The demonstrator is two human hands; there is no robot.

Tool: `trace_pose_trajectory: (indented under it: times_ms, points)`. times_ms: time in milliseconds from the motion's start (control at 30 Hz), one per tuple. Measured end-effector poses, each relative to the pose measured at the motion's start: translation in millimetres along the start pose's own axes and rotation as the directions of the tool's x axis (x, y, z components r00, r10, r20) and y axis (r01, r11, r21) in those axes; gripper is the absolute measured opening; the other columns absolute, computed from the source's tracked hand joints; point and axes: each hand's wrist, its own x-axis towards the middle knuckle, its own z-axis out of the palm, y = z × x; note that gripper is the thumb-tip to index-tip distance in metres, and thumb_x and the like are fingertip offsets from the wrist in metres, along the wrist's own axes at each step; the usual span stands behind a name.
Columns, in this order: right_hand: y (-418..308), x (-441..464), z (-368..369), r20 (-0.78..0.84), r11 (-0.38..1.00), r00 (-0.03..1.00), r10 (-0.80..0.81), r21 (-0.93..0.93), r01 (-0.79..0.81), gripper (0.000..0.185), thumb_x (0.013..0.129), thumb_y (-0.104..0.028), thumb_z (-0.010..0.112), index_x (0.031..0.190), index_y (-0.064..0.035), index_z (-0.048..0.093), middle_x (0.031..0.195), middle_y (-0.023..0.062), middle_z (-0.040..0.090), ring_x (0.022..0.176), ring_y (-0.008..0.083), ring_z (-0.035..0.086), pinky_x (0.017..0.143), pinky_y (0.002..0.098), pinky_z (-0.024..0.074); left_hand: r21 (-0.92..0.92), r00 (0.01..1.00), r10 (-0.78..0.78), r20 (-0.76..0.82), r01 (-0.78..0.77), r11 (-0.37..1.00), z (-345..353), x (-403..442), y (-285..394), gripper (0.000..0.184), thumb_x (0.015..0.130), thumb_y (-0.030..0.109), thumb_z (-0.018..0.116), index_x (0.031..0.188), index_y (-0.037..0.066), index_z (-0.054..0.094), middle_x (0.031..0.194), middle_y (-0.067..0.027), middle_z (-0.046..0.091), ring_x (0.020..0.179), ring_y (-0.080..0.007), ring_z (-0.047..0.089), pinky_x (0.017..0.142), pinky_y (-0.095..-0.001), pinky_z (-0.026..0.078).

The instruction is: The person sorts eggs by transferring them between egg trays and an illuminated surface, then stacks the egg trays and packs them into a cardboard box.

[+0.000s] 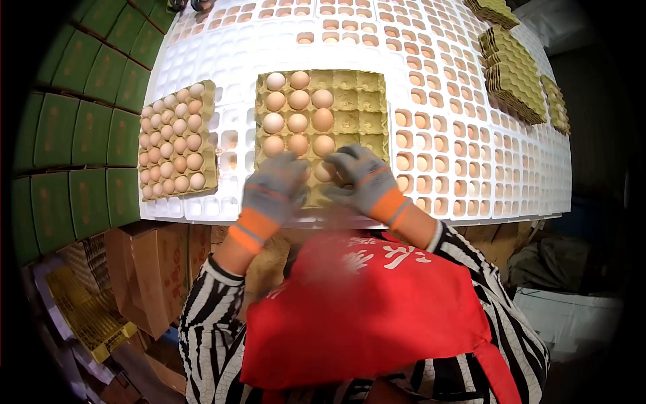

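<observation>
A pulp egg tray [362, 121] lies in front of me, with brown eggs [297, 122] in its left and middle columns and bare cups on the right. My left hand [274, 185], in a grey glove with an orange cuff, is over the tray's lower left part. Its fingers point down and are blurred, so what they hold, if anything, is hidden. On the lower middle, my right hand [363, 178], gloved alike, has its bent fingers and thumb around an egg [324, 171] that sits low in the tray.
Left of the tray stands another pulp tray [210, 161] full of eggs. White plastic with square pockets [464, 168] covers the table, many pockets holding eggs. Stacked pulp trays [515, 77] are at the right. Green boxes [87, 131] line the left; cardboard boxes [148, 276] stand below.
</observation>
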Motion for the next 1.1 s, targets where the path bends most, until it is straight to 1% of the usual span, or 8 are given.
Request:
trace_pose_trajectory:
  times_ms: [133,200,333,433,500,600,900,1100]
  points:
    - [1,9,12,0.137,0.976,0.987,0.081,-0.211,-0.050,0.049,0.079,-0.027,0.076,0.121,-0.0090,0.058,0.112,0.0115,0.059,0.099,0.0278,0.062,0.087,0.0415,0.0521,0.141,0.983,0.027,0.182,-0.053,0.989,19,13,-7,0.036,0.078,0.015,0.072,0.112,0.009,0.062,0.100,-0.0107,0.063,0.091,-0.0269,0.065,0.073,-0.0400,0.054]
    - [15,4,0,0.129,0.836,0.960,0.250,0.472,-0.281,0.048,0.081,-0.018,0.072,0.126,-0.0075,0.056,0.109,0.0085,0.061,0.093,0.0215,0.062,0.080,0.0384,0.0535,-0.311,0.986,-0.124,0.113,0.154,0.938,7,9,-18,0.036,0.082,0.013,0.066,0.118,0.007,0.061,0.097,-0.0105,0.064,0.084,-0.0228,0.066,0.067,-0.0375,0.055]
    - [43,10,-39,0.263,0.279,0.889,0.375,0.883,-0.379,0.046,0.081,-0.006,0.064,0.127,-0.0081,0.060,0.101,0.0064,0.061,0.089,0.0149,0.063,0.071,0.0272,0.0541,-0.948,0.858,-0.464,0.220,0.300,0.105,-14,8,-45,0.047,0.088,0.012,0.062,0.132,-0.003,0.056,0.102,-0.0098,0.067,0.068,-0.0132,0.063,0.060,-0.0244,0.052]
    - [37,34,-33,-0.007,0.939,0.998,0.070,0.338,-0.063,0.043,0.082,-0.026,0.071,0.122,-0.0106,0.062,0.123,0.0111,0.058,0.102,0.0281,0.065,0.089,0.0401,0.0531,-0.751,0.847,-0.456,0.274,0.485,0.448,-22,30,-54,0.040,0.088,0.013,0.067,0.125,-0.001,0.062,0.118,-0.0094,0.062,0.090,-0.0150,0.066,0.078,-0.0282,0.056]
    - [16,47,-32,0.120,0.998,0.991,0.061,-0.037,-0.057,0.043,0.082,-0.041,0.072,0.116,-0.0156,0.065,0.134,0.0151,0.052,0.110,0.0347,0.063,0.092,0.0437,0.0522,-0.123,0.976,-0.196,0.091,0.206,0.971,-11,43,-47,0.044,0.079,0.019,0.078,0.120,0.008,0.065,0.124,-0.0133,0.058,0.097,-0.0249,0.067,0.079,-0.0367,0.056]
    - [1,68,-12,0.301,0.884,0.939,0.166,-0.468,-0.007,0.039,0.080,-0.042,0.073,0.108,-0.0163,0.065,0.132,0.0161,0.053,0.109,0.0307,0.063,0.084,0.0429,0.0531,0.455,0.951,-0.226,0.212,0.108,0.884,18,62,-26,0.043,0.071,0.024,0.082,0.108,0.014,0.064,0.136,-0.0156,0.050,0.105,-0.0357,0.061,0.080,-0.0441,0.056]
    - [83,85,-72,0.211,0.609,0.899,0.382,0.674,-0.417,0.056,0.073,-0.032,0.083,0.120,-0.0085,0.066,0.115,0.0069,0.063,0.106,0.0212,0.061,0.094,0.0361,0.0502,-0.086,0.934,-0.218,0.282,0.251,0.964,-36,95,-39,0.050,0.066,0.027,0.082,0.113,0.013,0.070,0.120,-0.0138,0.058,0.105,-0.0327,0.062,0.083,-0.0413,0.054]
    - [204,181,-73,-0.150,0.944,0.942,0.299,0.191,-0.269,0.045,0.071,-0.033,0.083,0.108,-0.0126,0.067,0.112,0.0100,0.061,0.099,0.0272,0.065,0.085,0.0384,0.0536,-0.154,0.962,-0.270,-0.036,0.261,0.953,14,247,-89,0.040,0.071,0.023,0.085,0.107,0.011,0.070,0.119,-0.0119,0.058,0.101,-0.0290,0.064,0.086,-0.0389,0.054]
